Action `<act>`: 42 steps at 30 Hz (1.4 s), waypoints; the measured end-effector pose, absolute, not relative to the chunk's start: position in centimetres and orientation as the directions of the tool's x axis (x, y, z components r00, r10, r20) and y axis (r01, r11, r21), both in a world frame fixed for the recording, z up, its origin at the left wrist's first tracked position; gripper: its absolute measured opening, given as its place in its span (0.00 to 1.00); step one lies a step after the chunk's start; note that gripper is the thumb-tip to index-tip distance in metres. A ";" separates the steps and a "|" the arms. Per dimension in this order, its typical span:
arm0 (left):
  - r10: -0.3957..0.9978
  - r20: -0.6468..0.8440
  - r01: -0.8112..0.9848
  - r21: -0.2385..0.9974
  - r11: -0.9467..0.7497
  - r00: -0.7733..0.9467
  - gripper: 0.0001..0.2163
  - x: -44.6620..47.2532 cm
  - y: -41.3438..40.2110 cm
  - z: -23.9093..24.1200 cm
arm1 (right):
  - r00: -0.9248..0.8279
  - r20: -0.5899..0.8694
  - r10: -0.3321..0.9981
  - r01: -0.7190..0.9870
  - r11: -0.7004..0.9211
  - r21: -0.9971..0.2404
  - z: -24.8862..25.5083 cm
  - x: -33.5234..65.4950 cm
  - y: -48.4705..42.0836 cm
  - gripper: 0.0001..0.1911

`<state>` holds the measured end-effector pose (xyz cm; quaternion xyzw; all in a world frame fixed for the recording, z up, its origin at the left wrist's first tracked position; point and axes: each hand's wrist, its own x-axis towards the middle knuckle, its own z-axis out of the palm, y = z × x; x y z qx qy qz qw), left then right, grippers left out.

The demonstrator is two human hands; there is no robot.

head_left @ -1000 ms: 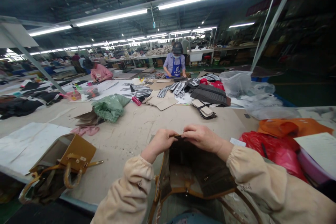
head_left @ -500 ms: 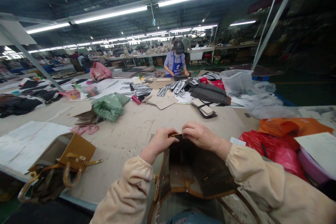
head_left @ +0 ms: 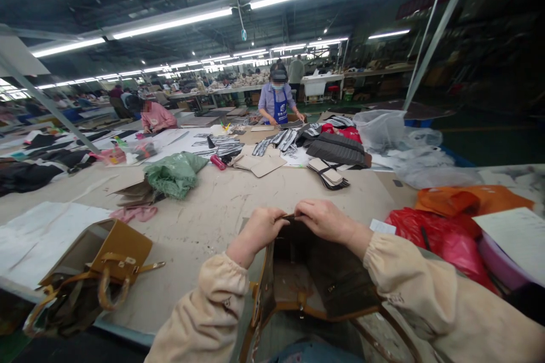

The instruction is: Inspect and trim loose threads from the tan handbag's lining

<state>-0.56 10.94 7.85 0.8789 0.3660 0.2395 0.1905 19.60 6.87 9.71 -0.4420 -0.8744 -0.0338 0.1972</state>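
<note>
A dark brown handbag (head_left: 319, 272) with tan edging lies in front of me, its mouth facing me and its handles hanging down at the near side. My left hand (head_left: 263, 231) pinches the bag's far edge between thumb and fingers. Close beside it, my right hand (head_left: 324, 218) grips the same edge, fingers curled over it. The dark interior shows, with a small metal fitting on the right panel and a tan tab at the near rim. What lies under my fingers is hidden.
Another tan and brown handbag (head_left: 114, 261) lies at the table's left edge. Beyond are a green plastic sack (head_left: 176, 174), a red roll (head_left: 217, 162) and a strapped bundle of pieces (head_left: 327, 173). Red plastic bags (head_left: 430, 232) lie right. A co-worker in a blue apron (head_left: 280, 109) works across the table.
The whole view has shifted slightly, so the table's things sit a little further left. Both hands keep hold of the bag's edge, with only slight finger movement. The co-worker opposite has moved slightly.
</note>
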 end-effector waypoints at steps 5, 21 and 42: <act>0.763 0.304 0.531 0.572 -0.625 0.570 0.09 -0.2 10.9 7.7 | -0.505 0.377 0.776 0.810 0.577 -0.103 9.7 19.6 6.8 0.04; 0.776 0.256 0.579 0.543 -0.609 0.577 0.14 0.4 10.6 8.6 | -0.445 0.374 0.814 0.855 0.510 -0.094 9.5 19.7 7.1 0.05; 0.746 0.228 0.510 0.603 -0.613 0.626 0.09 1.4 11.5 8.6 | -0.460 0.312 0.831 0.768 0.549 -0.329 8.9 22.3 7.9 0.13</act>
